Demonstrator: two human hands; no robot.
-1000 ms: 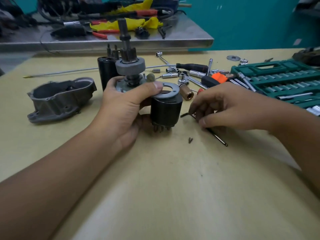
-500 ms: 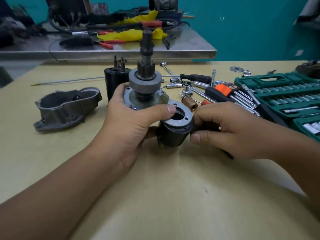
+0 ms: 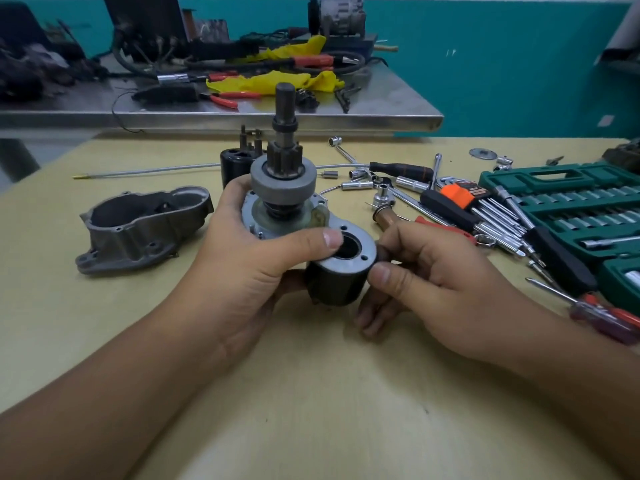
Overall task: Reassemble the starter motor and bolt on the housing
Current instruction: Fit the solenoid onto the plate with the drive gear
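Hands meet at the centre of the frame around a starter motor assembly (image 3: pixel 304 230), a grey metal plate carrying an upright dark pinion shaft with a grey drum collar, joined low on its right to a black cylindrical body with a silver ring-shaped face. The left hand (image 3: pixel 249 261) grasps this assembly from the left, its thumb laid across the front edge of the plate and reaching the rim of the silver ring, its fingers wrapped behind. The right hand (image 3: pixel 426 282) holds the black cylinder from the right, thumb pressed on its side wall, index finger curled behind its top edge, the other fingers tucked beneath it. The assembly is raised just above the pale yellow wooden table (image 3: pixel 311 393).

Left of centre, apart from the hands, a grey cast metal housing (image 3: pixel 142 226) lies on the table with its hollow facing up. Behind the assembly stands a black cylindrical part with studs on top (image 3: pixel 235 164), partly hidden. Loose chrome sockets and extension bars (image 3: pixel 384 185) are scattered right of centre, beside a set of hex keys in an orange holder (image 3: pixel 464 195). A green plastic socket-set case (image 3: pixel 571 202) lies open at the right edge, and a red-handled screwdriver (image 3: pixel 599 310) lies at lower right. A steel bench (image 3: pixel 381 98) with yellow cloth and red pliers fills the upper frame.
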